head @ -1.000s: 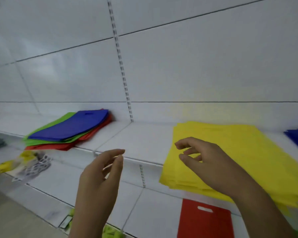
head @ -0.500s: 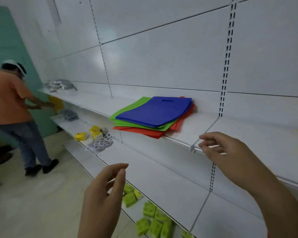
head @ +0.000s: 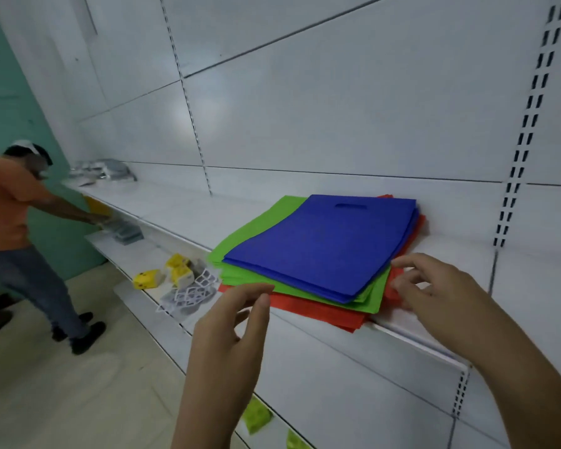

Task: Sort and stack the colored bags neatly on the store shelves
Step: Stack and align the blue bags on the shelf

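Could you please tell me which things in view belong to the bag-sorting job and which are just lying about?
Part of the job:
blue bags, on top
green bags, in the middle
red bags, at the bottom
upper shelf under the pile

Just lying about:
yellow packs on the lower shelf
clear wrappers beside them
silver packets far left

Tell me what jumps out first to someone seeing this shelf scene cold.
The mixed pile of bags on the white shelf grabs the eye: blue bags on top, green bags beneath, red bags at the bottom, their edges fanned out unevenly. Both hands hover right in front of it, the left hand near the pile's front corner and the right hand at its right edge, holding nothing. Far left, a person in an orange shirt reaches toward the same shelving.
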`<move>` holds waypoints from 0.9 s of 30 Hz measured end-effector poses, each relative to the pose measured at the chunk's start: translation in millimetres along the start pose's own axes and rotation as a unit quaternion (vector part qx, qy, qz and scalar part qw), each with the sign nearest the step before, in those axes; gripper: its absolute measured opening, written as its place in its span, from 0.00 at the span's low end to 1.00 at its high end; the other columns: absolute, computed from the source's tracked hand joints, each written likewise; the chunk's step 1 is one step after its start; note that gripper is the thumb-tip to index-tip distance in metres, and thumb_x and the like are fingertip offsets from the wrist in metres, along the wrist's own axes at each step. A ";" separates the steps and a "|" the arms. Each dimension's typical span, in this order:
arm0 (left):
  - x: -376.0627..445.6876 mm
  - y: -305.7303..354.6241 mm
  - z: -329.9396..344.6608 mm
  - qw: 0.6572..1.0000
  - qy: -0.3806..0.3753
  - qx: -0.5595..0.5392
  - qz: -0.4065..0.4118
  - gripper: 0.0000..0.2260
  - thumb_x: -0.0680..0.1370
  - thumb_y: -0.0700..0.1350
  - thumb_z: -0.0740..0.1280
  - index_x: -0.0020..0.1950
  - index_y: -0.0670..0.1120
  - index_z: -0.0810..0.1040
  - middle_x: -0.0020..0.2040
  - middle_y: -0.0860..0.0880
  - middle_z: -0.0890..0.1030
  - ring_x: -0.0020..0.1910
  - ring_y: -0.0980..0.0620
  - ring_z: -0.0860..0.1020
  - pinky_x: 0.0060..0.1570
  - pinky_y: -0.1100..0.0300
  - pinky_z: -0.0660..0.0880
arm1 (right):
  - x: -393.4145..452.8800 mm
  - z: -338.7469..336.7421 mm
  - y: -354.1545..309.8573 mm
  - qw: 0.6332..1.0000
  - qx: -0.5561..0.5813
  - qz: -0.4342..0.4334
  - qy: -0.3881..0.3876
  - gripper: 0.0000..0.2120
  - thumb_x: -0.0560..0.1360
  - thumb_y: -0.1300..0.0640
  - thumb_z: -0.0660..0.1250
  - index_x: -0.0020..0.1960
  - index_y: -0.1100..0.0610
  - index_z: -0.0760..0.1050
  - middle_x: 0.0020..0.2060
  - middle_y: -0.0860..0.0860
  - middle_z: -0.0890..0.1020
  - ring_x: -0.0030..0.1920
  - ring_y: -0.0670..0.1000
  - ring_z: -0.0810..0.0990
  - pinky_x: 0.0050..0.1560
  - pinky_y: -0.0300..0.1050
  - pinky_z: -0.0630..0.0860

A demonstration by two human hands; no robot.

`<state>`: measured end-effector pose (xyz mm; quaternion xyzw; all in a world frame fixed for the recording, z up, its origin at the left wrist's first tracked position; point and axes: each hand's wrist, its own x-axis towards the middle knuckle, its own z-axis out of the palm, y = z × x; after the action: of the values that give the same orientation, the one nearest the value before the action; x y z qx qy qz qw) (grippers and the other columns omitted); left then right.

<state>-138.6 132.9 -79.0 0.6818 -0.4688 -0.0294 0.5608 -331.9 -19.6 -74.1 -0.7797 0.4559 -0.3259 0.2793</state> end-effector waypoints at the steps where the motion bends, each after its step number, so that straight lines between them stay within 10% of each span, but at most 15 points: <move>1: 13.1 -2.2 4.6 1.000 0.001 -0.007 0.010 0.08 0.77 0.48 0.64 0.50 0.58 0.81 0.48 0.64 0.81 0.51 0.65 0.78 0.45 0.66 0.74 | 8.7 1.0 -0.2 1.000 -0.015 0.005 0.001 0.11 0.78 0.51 0.60 0.60 0.44 0.73 0.44 0.40 0.79 0.43 0.43 0.79 0.46 0.44 0.75; 11: 132.6 -45.6 3.1 0.999 -0.020 0.014 0.024 0.11 0.74 0.56 0.62 0.51 0.58 0.81 0.49 0.66 0.81 0.53 0.69 0.76 0.53 0.64 0.70 | 49.7 12.3 -2.3 0.994 -0.087 0.073 0.006 0.10 0.77 0.46 0.62 0.57 0.43 0.73 0.38 0.43 0.78 0.40 0.42 0.76 0.45 0.42 0.74; 14: 157.8 -48.0 14.9 0.991 -0.086 0.103 0.025 0.12 0.79 0.53 0.62 0.58 0.52 0.81 0.52 0.59 0.80 0.57 0.57 0.76 0.49 0.62 0.67 | 55.2 15.9 -2.8 0.990 -0.102 0.096 0.034 0.12 0.77 0.44 0.61 0.59 0.43 0.71 0.39 0.42 0.77 0.41 0.41 0.76 0.47 0.44 0.74; 20: 188.9 -49.8 37.7 0.936 -0.266 0.223 0.064 0.22 0.81 0.53 0.56 0.29 0.45 0.63 0.26 0.49 0.66 0.40 0.42 0.74 0.36 0.55 0.58 | 61.8 25.6 -6.1 0.978 -0.118 0.159 0.065 0.15 0.76 0.40 0.60 0.61 0.42 0.69 0.43 0.40 0.78 0.45 0.43 0.77 0.51 0.47 0.75; 27: 190.5 -51.4 49.6 0.881 -0.355 0.246 0.195 0.21 0.81 0.57 0.53 0.49 0.44 0.78 0.57 0.49 0.80 0.60 0.50 0.75 0.58 0.54 0.69 | 55.4 26.3 -6.1 0.968 -0.108 0.200 0.109 0.15 0.76 0.44 0.63 0.62 0.42 0.69 0.50 0.43 0.73 0.50 0.45 0.74 0.49 0.42 0.68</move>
<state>-29.0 -35.2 -45.4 0.6364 -0.7521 -0.0432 0.1659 -288.0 -62.9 -72.2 -0.6581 0.6626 -0.2953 0.2018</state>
